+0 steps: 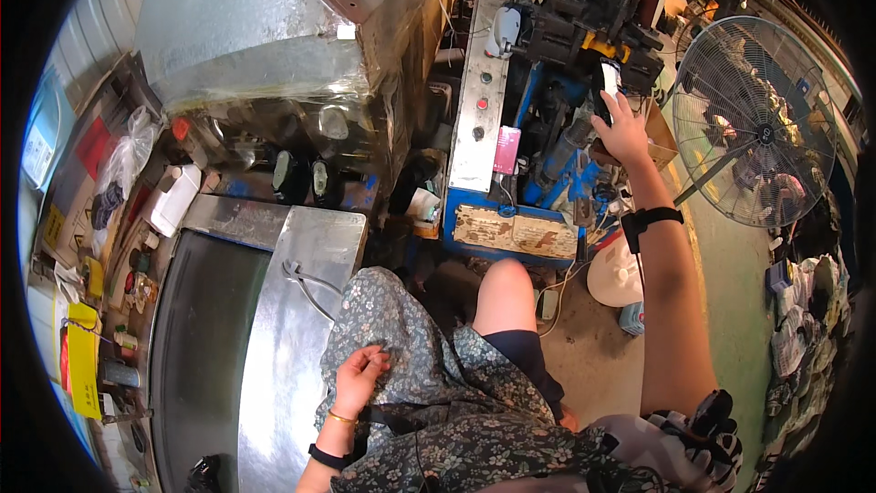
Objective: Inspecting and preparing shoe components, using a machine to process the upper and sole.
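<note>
My right hand (623, 132) reaches forward to a blue and black machine (557, 151), its fingers apart. Just beyond the fingertips is a black piece with a white face (610, 78), set at the machine's dark upper part; whether the fingers touch it I cannot tell. My left hand (358, 378) is over my lap, above dark floral cloth (374, 315). Its fingers are curled in toward the thumb, and nothing shows in them.
A pale control panel with buttons (481, 96) runs along the machine's left side. To the right stands a large caged fan (762, 119). A metal work surface (306, 256) lies left of my lap. A white jug (615, 274) sits on the floor.
</note>
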The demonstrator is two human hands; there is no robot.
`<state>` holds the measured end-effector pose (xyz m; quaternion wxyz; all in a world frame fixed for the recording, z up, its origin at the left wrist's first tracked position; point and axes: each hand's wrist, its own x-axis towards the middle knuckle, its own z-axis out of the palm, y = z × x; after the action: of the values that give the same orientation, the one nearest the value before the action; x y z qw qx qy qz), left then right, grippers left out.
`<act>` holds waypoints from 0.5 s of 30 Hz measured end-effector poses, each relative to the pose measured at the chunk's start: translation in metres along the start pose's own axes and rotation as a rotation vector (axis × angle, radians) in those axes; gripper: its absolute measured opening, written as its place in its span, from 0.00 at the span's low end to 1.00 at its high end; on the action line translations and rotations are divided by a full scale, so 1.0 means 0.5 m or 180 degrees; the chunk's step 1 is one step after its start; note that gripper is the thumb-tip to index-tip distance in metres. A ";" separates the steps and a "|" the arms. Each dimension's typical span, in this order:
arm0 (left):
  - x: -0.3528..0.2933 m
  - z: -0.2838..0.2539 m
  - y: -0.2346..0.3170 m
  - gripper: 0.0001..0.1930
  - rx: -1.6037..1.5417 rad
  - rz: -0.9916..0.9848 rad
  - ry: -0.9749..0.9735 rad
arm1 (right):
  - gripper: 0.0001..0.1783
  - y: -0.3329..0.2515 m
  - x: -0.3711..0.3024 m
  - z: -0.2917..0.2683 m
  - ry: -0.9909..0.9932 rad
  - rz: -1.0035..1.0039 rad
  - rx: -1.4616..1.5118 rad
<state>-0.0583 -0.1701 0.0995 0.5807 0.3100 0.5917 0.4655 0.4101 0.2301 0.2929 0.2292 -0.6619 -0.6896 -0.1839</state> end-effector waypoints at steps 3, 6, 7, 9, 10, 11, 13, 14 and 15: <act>-0.005 -0.011 -0.007 0.14 0.0129 -0.0092 0.0064 | 0.33 -0.012 -0.009 0.007 -0.0131 0.0129 0.0016; 0.008 -0.004 -0.004 0.15 0.0039 -0.0146 0.0089 | 0.33 0.000 -0.010 0.012 -0.0195 0.0228 0.0135; 0.013 -0.002 -0.007 0.15 -0.0072 -0.0116 0.0099 | 0.33 0.005 -0.007 0.021 -0.0151 0.0213 0.0144; 0.026 0.012 0.010 0.15 -0.0151 -0.0157 0.0044 | 0.33 0.051 0.013 0.037 0.0016 0.0091 0.0034; 0.033 0.016 0.010 0.15 -0.0047 -0.0097 0.0030 | 0.33 0.073 0.029 0.047 0.0144 -0.0057 -0.0058; 0.034 0.018 0.011 0.16 0.0025 -0.0030 -0.0004 | 0.33 0.076 0.042 0.051 0.0313 -0.0320 -0.0052; 0.043 0.029 0.021 0.16 0.0149 -0.0086 -0.0134 | 0.33 0.122 0.079 0.060 0.0417 -0.0540 -0.0250; 0.061 0.033 0.016 0.15 0.0111 -0.0027 -0.0240 | 0.33 0.155 0.102 0.062 0.0363 -0.0516 -0.0450; 0.035 0.006 0.010 0.15 0.0107 -0.0121 0.0064 | 0.37 -0.043 0.081 0.018 -0.0613 0.0275 0.0169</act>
<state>-0.0587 -0.1518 0.0974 0.5782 0.3037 0.6110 0.4474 0.3871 0.2674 0.3091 0.1870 -0.6993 -0.6838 -0.0910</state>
